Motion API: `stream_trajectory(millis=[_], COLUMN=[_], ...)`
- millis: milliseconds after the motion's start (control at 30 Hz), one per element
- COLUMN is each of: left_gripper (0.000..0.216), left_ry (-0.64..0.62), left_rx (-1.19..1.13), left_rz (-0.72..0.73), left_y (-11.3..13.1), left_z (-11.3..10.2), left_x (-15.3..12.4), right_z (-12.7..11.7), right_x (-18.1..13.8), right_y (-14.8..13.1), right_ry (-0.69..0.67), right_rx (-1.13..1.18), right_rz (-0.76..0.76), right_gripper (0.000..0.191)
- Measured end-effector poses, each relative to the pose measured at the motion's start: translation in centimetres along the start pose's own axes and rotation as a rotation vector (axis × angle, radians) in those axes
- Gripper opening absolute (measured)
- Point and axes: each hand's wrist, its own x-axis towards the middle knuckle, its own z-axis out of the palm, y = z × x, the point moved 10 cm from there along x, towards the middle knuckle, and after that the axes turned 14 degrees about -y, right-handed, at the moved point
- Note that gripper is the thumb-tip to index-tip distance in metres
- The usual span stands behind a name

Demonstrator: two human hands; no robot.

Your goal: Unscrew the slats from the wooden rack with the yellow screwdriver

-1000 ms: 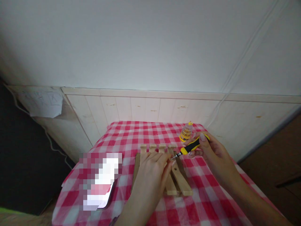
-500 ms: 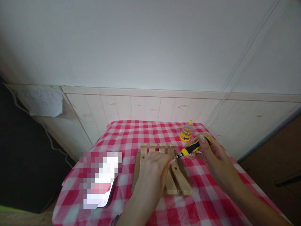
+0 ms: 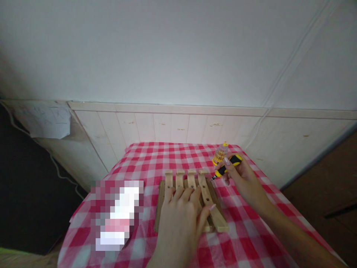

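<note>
A wooden rack (image 3: 219, 222) lies on the table, with several pale slats, curved up at the far ends, set across a darker wooden base (image 3: 159, 212). Dark holes or screw heads show along the slats; I cannot tell which. My left hand (image 3: 180, 217) rests on the slats with its fingers spread and its thumb on the rightmost slat. In my right hand (image 3: 244, 182) is a yellow and black screwdriver (image 3: 222, 171). Its tip points down and left, close to the base's far right corner, and whether it touches is unclear.
Behind the screwdriver stands a clear, yellow-based bit case (image 3: 221, 153). A pixelated bright device (image 3: 122, 208) lies at the left on the red-and-white checked tablecloth (image 3: 150, 160). A panelled wall (image 3: 161, 126) rises behind the table's far edge.
The screwdriver has lifted off the right slats and moved up and right. My left hand has opened from beside its tip and now lies spread across the slats.
</note>
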Motion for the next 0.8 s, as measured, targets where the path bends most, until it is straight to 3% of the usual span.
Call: stream_trajectory(millis=[233,600,800], left_gripper=[0.026,0.033,0.033], left_ry=[-0.102,-0.129,-0.144], left_rx=[-0.055,-0.077,-0.076], left_rz=[0.075,0.066,0.067], left_y=[1.3,1.0,1.0], left_z=[2.6,3.3,3.3], left_x=[-0.6,-0.6,-0.5], right_z=[2.6,3.5,3.3], right_x=[0.2,0.0,0.7], right_y=[1.4,-0.1,0.6], right_ry=[-0.168,-0.210,-0.225], right_rx=[-0.281,-0.480,-0.474], right_rz=[0.009,-0.039,-0.021], right_gripper=[0.023,0.018,0.027])
